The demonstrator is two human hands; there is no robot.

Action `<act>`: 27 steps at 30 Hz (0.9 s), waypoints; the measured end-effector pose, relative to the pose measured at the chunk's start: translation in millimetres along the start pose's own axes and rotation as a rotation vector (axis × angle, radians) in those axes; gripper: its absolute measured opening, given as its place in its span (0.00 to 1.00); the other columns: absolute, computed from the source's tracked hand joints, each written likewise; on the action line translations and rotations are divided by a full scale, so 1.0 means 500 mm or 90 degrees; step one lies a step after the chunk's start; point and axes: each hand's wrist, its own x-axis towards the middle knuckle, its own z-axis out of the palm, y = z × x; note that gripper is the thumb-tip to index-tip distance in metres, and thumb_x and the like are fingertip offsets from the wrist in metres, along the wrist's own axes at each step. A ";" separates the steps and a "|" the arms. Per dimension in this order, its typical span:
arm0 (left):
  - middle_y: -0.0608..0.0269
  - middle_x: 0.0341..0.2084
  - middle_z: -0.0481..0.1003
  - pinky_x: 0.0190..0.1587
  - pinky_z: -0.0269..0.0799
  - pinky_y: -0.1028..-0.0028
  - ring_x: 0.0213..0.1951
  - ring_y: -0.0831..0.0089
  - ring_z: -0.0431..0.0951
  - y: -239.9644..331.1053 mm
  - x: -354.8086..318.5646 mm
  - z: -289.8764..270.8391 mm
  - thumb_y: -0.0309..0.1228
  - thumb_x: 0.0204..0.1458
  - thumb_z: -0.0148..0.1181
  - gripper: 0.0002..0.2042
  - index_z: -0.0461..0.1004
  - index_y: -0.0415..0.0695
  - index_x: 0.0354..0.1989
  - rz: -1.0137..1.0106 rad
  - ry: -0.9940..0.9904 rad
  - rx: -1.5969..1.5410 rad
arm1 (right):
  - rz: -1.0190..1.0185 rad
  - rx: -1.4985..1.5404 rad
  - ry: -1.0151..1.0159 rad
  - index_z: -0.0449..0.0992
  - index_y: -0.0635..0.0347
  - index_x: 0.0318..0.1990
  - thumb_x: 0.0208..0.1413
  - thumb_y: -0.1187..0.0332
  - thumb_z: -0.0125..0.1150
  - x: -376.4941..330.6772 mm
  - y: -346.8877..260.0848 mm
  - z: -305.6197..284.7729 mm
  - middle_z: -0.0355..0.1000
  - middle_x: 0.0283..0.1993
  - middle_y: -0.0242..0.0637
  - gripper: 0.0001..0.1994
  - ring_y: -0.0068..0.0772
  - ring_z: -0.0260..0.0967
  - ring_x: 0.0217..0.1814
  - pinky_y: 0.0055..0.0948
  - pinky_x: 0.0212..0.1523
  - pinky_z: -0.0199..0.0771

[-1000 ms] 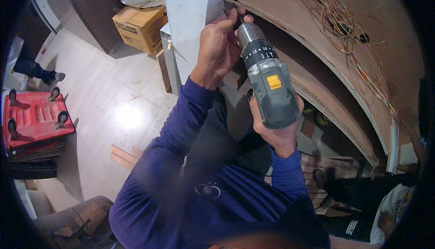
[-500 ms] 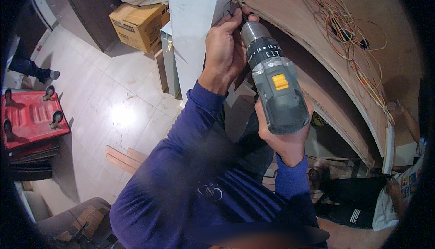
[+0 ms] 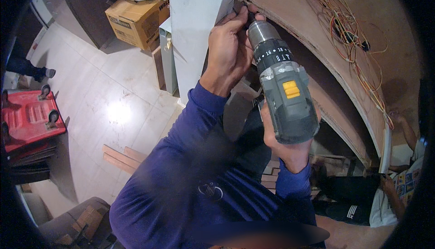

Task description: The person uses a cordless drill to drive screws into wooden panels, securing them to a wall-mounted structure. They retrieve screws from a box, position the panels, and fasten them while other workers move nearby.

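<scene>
My right hand [image 3: 290,151] is wrapped round the handle of a grey and black cordless drill [image 3: 294,110] with a yellow switch on top. The drill points away from me, its metal chuck [image 3: 263,32] close to the corner where a curved plywood panel [image 3: 290,4] meets a pale upright post [image 3: 192,31]. Ahead of the chuck, my left hand [image 3: 229,51] is closed, fingertips pinched together at the drill's front end. What they hold there is too small and shaded to make out.
Coiled orange and yellow wires [image 3: 346,36] lie on the plywood. A cardboard box [image 3: 133,24] stands left of the post, with wood strips [image 3: 120,158] on the tiled floor. An upturned red trolley [image 3: 31,117] lies far left. Another person's arm [image 3: 410,131] reaches in at right.
The drill and my right hand have shifted slightly right and back toward me. My left hand has moved a little right, its fingers still pinched. The whole view has shifted slightly.
</scene>
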 end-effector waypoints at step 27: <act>0.55 0.43 0.77 0.48 0.81 0.57 0.45 0.64 0.80 0.002 0.002 0.003 0.29 0.71 0.47 0.10 0.72 0.36 0.50 -0.017 0.036 -0.038 | 0.049 0.168 -0.021 0.74 0.62 0.56 0.39 0.70 0.79 0.026 -0.015 -0.018 0.80 0.46 0.40 0.32 0.33 0.81 0.45 0.32 0.47 0.81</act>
